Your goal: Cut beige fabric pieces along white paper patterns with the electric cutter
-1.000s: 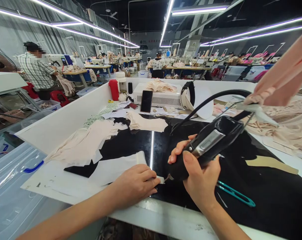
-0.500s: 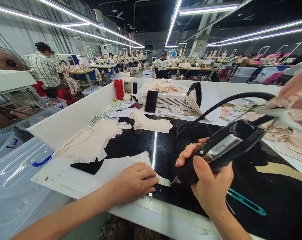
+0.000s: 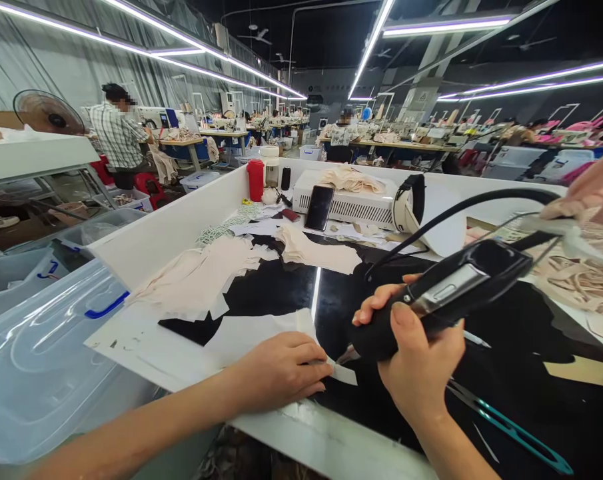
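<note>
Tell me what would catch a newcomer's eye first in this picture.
First comes the right hand in the near middle, gripping a black corded tool whose tip points down at the edge of a white cloth piece. The left hand presses that piece onto the glossy black table, which mirrors a ceiling light. Teal snips lie at the near right, and a red bottle stands at the far end.

At the near edge of the worktop (image 3: 531, 333) the left hand (image 3: 281, 370) lies on a sheet (image 3: 246, 333). Just right of it, the right hand (image 3: 421, 373) wraps a corded cutter (image 3: 446, 293), with snips (image 3: 511, 427) farther right. Behind the sheet is a pile of cut pieces (image 3: 201, 280). At the back, a phone (image 3: 319, 207) leans on a box unit (image 3: 361, 203), with a bottle (image 3: 254, 180) to its left. A bin (image 3: 46, 353) stands left of the worktop.
</note>
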A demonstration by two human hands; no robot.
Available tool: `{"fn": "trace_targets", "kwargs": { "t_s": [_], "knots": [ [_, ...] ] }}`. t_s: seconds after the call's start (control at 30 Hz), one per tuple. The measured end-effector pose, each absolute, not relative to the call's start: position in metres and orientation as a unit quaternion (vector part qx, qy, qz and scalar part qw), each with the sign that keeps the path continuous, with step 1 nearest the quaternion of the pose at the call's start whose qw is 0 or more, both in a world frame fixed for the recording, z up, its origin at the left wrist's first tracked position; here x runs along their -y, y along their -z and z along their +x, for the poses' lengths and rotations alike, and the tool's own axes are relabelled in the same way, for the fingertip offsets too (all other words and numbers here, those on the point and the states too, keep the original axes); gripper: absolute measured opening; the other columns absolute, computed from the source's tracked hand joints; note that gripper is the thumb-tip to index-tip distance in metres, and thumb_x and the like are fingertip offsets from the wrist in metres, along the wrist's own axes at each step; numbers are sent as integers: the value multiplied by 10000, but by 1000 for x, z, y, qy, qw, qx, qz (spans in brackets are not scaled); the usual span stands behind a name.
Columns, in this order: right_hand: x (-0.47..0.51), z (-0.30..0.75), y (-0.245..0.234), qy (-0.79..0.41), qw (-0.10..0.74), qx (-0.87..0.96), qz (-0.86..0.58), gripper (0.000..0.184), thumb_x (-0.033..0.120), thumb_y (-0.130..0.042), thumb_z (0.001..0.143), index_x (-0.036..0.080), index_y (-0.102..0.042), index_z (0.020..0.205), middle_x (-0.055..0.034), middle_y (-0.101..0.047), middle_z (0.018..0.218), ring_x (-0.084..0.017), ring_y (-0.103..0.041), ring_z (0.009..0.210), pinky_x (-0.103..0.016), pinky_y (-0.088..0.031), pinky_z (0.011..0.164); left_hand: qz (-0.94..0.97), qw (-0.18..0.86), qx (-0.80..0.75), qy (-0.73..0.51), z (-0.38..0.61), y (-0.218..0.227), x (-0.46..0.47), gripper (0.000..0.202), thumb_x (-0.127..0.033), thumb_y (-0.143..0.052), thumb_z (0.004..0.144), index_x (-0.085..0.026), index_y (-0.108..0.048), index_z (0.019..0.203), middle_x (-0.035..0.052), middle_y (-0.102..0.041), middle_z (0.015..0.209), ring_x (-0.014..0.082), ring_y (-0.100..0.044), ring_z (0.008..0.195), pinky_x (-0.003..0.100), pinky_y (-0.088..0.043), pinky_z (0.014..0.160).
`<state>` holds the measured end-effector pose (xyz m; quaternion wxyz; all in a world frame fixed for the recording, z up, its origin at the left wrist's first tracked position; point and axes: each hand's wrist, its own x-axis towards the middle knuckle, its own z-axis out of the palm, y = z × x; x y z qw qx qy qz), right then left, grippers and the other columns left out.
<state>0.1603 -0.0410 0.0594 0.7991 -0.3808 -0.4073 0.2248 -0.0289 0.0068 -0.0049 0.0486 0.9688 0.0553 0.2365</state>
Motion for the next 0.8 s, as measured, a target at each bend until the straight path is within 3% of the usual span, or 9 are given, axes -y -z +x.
{"fn": "trace_targets", "kwargs": {
  "t_s": [0.5, 0.8],
  "knots": [
    [40, 159, -57, -229, 788, 416, -392, 352, 335, -859, 896, 279, -599, 1126, 61, -705, 773, -158, -669, 582, -342, -629, 595, 966, 34, -45, -254, -27, 6, -6, 221, -265, -596, 1134, -103, -708, 1237, 100, -755, 1156, 221, -713, 1088, 354, -582, 1075],
    [48, 166, -62, -219, 807, 393, -382, 371, 314, -884, 823, 262, -635, 1093, 67, -722, 747, -159, -671, 542, -319, -628, 538, 967, 51, -54, -244, -26, 5, -6, 184, -246, -621, 1122, -124, -687, 1243, 89, -752, 1126, 214, -709, 1092, 354, -583, 1087]
  ]
}}
